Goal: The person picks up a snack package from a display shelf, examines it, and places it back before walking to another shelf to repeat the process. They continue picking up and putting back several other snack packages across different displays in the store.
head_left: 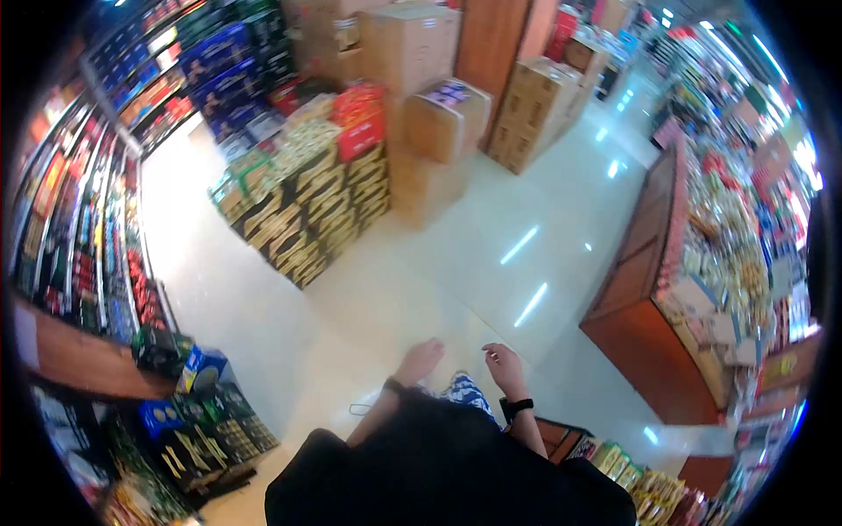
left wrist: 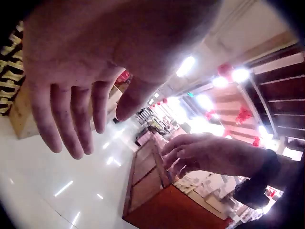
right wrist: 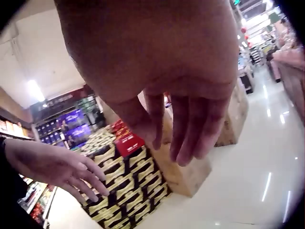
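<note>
Both hands hang in front of the body over the shop floor, apart from each other and holding nothing. My left hand (head_left: 421,359) has relaxed fingers that point down in the left wrist view. The right hand (head_left: 503,364) hangs with its fingers loosely bent, a dark band (head_left: 519,405) round its wrist. Ahead of the hands, a stack of black-and-gold boxes (head_left: 324,206) stands on the floor, topped with small packs and a red box (head_left: 360,131). Brown cartons (head_left: 430,184) are piled beside it.
Full shelves (head_left: 83,219) line the left side. A wooden counter (head_left: 645,351) heaped with packaged goods stands to the right. Shiny tiled floor (head_left: 491,289) runs between the stack and the counter. More cartons (head_left: 535,114) stand farther back, and boxed goods (head_left: 210,430) lie at the near left.
</note>
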The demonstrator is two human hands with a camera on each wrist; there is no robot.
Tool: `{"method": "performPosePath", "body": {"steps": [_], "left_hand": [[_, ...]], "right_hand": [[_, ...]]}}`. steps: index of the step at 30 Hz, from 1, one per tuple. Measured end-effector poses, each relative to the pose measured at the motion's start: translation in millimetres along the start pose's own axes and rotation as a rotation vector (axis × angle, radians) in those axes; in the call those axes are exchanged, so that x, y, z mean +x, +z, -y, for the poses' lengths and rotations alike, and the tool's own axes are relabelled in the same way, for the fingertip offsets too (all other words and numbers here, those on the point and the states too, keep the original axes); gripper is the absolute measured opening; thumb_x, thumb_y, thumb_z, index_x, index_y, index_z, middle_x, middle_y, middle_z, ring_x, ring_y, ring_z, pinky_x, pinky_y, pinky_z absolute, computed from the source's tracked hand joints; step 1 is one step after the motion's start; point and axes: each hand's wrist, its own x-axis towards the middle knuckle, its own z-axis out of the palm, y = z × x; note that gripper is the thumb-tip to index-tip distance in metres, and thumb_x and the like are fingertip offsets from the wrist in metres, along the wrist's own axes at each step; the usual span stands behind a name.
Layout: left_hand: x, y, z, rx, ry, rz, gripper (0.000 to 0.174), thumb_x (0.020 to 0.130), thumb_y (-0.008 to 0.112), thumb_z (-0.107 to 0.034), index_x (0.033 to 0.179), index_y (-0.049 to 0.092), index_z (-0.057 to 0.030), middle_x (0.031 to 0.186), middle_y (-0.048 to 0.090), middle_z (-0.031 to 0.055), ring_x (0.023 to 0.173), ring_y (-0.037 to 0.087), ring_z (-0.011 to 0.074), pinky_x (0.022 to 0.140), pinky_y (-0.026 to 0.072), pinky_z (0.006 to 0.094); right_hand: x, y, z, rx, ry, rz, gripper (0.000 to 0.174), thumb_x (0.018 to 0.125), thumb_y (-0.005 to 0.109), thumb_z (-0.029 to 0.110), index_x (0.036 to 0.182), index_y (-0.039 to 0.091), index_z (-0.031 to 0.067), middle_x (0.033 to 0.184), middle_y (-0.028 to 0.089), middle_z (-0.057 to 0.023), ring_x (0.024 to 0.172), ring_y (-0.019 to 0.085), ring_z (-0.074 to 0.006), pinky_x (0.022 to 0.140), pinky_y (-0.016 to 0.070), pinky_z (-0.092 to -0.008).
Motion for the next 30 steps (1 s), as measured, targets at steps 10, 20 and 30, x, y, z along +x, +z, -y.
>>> {"method": "performPosePath", "body": {"steps": [10, 20, 30], "left_hand": [[-59.1, -84.0, 84.7, -0.180, -0.308, -0.307, 0.031, 0.097, 0.058, -0.035, 0.116, 0.062, -0.0106, 0.107, 0.071, 0.0146, 0.099, 0.069, 0.0313, 0.085, 0.0535, 0.0393], [5.9, -222.2, 130.8, -0.187, -0.314, -0.423, 0.028, 0.098, 0.059, -0.031, 0.117, 0.062, -0.0106, 0.104, 0.071, 0.0135, 0.098, 0.069, 0.0296, 0.085, 0.0534, 0.0371], [91.8, -411.7, 162.6, -0.284, -0.300, -0.658, 0.021, 0.099, 0.055, -0.015, 0.114, 0.062, -0.0030, 0.104, 0.070, 0.0084, 0.091, 0.068, 0.0182, 0.081, 0.0526, 0.0320]], "right_hand": [[88.7, 149.9, 81.8, -0.169, -0.383, 0.618, 0.018, 0.090, 0.060, 0.017, 0.103, 0.071, 0.0098, 0.093, 0.070, -0.0100, 0.079, 0.067, -0.0270, 0.074, 0.0543, -0.0370], [248.2, 248.7, 170.3, -0.067, -0.522, 0.681, 0.018, 0.090, 0.059, 0.018, 0.103, 0.070, 0.0112, 0.095, 0.070, -0.0107, 0.080, 0.067, -0.0287, 0.074, 0.0541, -0.0396], [415.5, 349.5, 307.0, 0.158, -0.549, 0.512, 0.020, 0.087, 0.062, 0.010, 0.107, 0.066, 0.0055, 0.100, 0.068, -0.0124, 0.082, 0.067, -0.0278, 0.073, 0.0536, -0.0361]]}}
